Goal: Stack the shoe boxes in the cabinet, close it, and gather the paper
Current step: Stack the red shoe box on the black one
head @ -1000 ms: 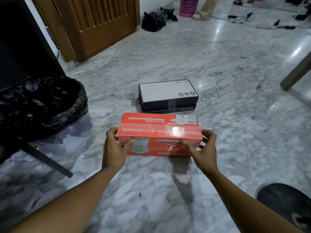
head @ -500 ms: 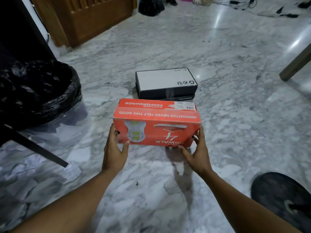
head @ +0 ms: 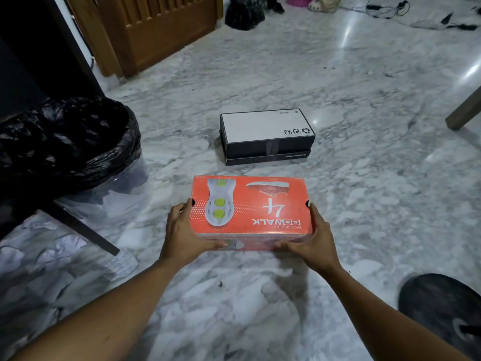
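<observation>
1. Your left hand [head: 182, 230] and right hand [head: 316, 238] each grip a short end of the orange shoe box [head: 251, 207]. The fingers [head: 178, 208] curl round the ends and the thumbs lie along the near side.
2. You hold the box flat, its printed top facing up, low over the marble floor [head: 364, 178].
3. The black shoe box [head: 265, 134] lies on the floor just beyond the orange one, not touching it.
4. A bin [head: 65, 142] lined with a black bag stands to your left, and a sheet of paper [head: 122, 261] lies on the floor near it.

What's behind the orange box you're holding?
A black shoe box with a white top sits on the floor behind the orange box, not touching. It's closed, hiding what's inside.
</observation>
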A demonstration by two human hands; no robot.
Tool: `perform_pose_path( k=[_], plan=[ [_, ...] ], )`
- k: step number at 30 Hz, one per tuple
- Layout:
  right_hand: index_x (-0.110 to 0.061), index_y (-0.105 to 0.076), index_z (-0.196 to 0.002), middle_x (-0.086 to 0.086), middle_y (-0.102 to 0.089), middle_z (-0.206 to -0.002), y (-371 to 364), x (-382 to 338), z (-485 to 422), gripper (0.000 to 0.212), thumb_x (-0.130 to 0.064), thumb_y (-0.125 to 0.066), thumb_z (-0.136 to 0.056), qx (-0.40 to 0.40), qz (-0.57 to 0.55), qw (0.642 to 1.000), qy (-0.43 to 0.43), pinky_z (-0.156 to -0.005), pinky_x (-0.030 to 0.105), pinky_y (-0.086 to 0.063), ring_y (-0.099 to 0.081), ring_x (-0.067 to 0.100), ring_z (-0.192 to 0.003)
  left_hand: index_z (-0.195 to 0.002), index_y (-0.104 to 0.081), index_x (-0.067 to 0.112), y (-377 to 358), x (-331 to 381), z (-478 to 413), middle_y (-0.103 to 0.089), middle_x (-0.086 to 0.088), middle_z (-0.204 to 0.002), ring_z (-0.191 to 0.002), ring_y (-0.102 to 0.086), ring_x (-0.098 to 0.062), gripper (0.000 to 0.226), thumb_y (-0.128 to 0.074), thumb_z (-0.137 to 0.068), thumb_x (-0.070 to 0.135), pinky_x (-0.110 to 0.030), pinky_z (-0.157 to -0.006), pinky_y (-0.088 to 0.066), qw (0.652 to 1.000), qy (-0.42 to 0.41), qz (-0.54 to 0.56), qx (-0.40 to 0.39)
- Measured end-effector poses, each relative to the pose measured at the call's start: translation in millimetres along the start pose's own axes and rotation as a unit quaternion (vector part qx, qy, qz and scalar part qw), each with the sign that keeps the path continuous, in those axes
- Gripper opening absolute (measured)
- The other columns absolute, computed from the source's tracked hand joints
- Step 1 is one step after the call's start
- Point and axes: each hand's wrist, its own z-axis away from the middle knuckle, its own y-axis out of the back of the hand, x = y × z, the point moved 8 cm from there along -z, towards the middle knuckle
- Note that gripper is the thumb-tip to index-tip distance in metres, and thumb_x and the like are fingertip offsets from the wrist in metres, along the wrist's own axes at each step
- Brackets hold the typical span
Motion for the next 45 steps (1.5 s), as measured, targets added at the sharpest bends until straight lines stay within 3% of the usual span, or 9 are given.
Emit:
perform_pose_path(
  k=[4,8,11,15,20,24,32,38,45],
  plan=[
    [-0.03,-0.042,-0.138,-0.023,-0.059,-0.125,3.5,11.9,-0.1,0.111,-0.029,-0.101,-0.044,0.015,-0.038,0.999,-0.03,-0.086,0.015,-0.053,-0.06,-0.006,-0.111,-0.142,-0.043,0.029,-2.3,-8.7,-1.7,-0.045,0.006,-0.128,-0.119,-0.049,-0.01,0.131,-0.091,-0.027,0.068,-0.025,-0.098,-0.043,0.999,0.01,0.034,0.005],
    [-0.036,-0.036,-0.146,-0.021,-0.057,-0.133,0.0,16.1,0.0,0.121,-0.039,-0.101,-0.045,-0.006,-0.044,0.998,-0.054,-0.1,0.032,-0.052,-0.057,-0.001,-0.12,-0.128,-0.044,0.055,-8.1,-9.3,-3.0,-0.059,0.013,-0.123,-0.108,-0.06,0.0,0.109,-0.097,-0.033,0.056,-0.012,-0.086,-0.047,0.995,0.014,0.101,-0.019],
    [-0.036,-0.042,-0.142,-0.015,-0.062,-0.13,6.4,0.9,-0.5,0.113,-0.04,-0.101,-0.046,0.001,-0.049,0.997,-0.051,-0.099,0.041,-0.053,-0.061,0.005,-0.118,-0.14,-0.045,0.043,-1.5,-4.7,-2.2,-0.061,0.011,-0.123,-0.111,-0.06,-0.003,0.121,-0.096,-0.033,0.062,-0.023,-0.093,-0.051,0.995,0.013,0.1,-0.011],
    [-0.038,-0.045,-0.138,-0.017,-0.066,-0.123,36.8,-49.3,-0.4,0.107,-0.039,-0.1,-0.046,0.017,-0.051,0.998,-0.029,-0.098,0.04,-0.054,-0.063,0.004,-0.113,-0.13,-0.05,0.046,30.2,41.1,-7.0,-0.059,0.01,-0.119,-0.111,-0.059,-0.007,0.112,-0.094,-0.029,0.067,-0.033,-0.094,-0.053,0.995,-0.022,0.098,0.002],
    [-0.04,-0.047,-0.137,-0.012,-0.066,-0.125,86.4,-150.2,14.7,0.107,-0.052,-0.097,-0.043,0.055,-0.063,0.996,0.04,-0.094,0.045,-0.056,-0.065,0.009,-0.112,-0.115,-0.052,0.054,110.2,139.8,4.3,-0.06,0.013,-0.108,-0.107,-0.059,-0.005,0.099,-0.094,-0.027,0.068,-0.032,-0.089,-0.054,0.985,-0.12,0.112,0.059],
    [-0.035,-0.045,-0.14,-0.01,-0.066,-0.124,130.9,-241.0,49.1,0.114,-0.051,-0.097,-0.04,0.101,-0.085,0.987,0.097,-0.095,0.045,-0.056,-0.066,0.009,-0.111,-0.117,-0.054,0.04,191.4,223.1,37.1,-0.062,0.017,-0.103,-0.104,-0.06,-0.009,0.099,-0.09,-0.031,0.073,-0.033,-0.088,-0.054,0.968,-0.199,0.109,0.107],
    [-0.032,-0.031,-0.15,-0.023,-0.057,-0.125,202.6,-421.6,165.3,0.122,-0.037,-0.096,-0.047,0.163,-0.13,0.948,0.239,-0.101,0.03,-0.049,-0.056,-0.009,-0.114,-0.146,-0.043,0.026,355.1,362.1,169.6,-0.046,0.012,-0.12,-0.112,-0.046,-0.001,0.126,-0.09,-0.035,0.063,-0.019,-0.093,-0.038,0.918,-0.313,0.074,0.233],
    [-0.026,-0.027,-0.154,-0.01,-0.046,-0.147,198.5,-536.5,248.9,0.129,-0.041,-0.095,-0.046,0.161,-0.141,0.917,0.336,-0.112,0.036,-0.041,-0.048,0.006,-0.132,-0.149,-0.037,0.021,474.5,387.2,273.9,-0.048,0.008,-0.127,-0.118,-0.05,-0.008,0.136,-0.076,-0.034,0.083,-0.03,-0.1,-0.044,0.883,-0.344,0.022,0.318],
    [-0.036,-0.027,-0.152,-0.013,-0.051,-0.142,117.4,-656.4,282.0,0.127,-0.057,-0.093,-0.046,0.081,-0.177,0.895,0.402,-0.108,0.047,-0.045,-0.051,0.008,-0.128,-0.153,-0.031,0.021,620.1,364.4,357.7,-0.051,0.0,-0.137,-0.124,-0.052,-0.013,0.143,-0.079,-0.035,0.084,-0.039,-0.105,-0.048,0.866,-0.287,-0.061,0.405]
  ],
)
